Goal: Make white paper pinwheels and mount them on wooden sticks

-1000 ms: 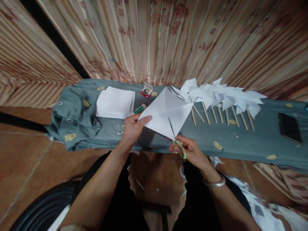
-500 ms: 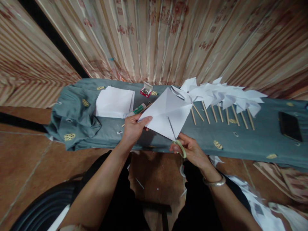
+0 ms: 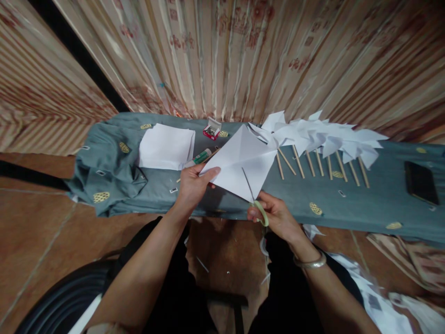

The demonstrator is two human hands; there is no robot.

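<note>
Cloth-covered table [image 3: 361, 208] is lying below; left hand [image 3: 193, 186] is pinching paper [image 3: 239, 155] ahead of the right hand [image 3: 276, 213], which is gripping scissors [image 3: 262, 211], fingers curled, apparently cutting; next stroke is likely requiring steady paper.

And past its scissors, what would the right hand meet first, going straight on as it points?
The right hand would likely meet the white sheet in the left hand first, though depth is unclear.

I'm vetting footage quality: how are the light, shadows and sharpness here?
Head view: rather dim light, with a shadow on the cloth below the sheet; same head view: the curtain fans outward, like wide-angle stretch; head view again: fine detail is soft, pinwheels blending together.
</note>
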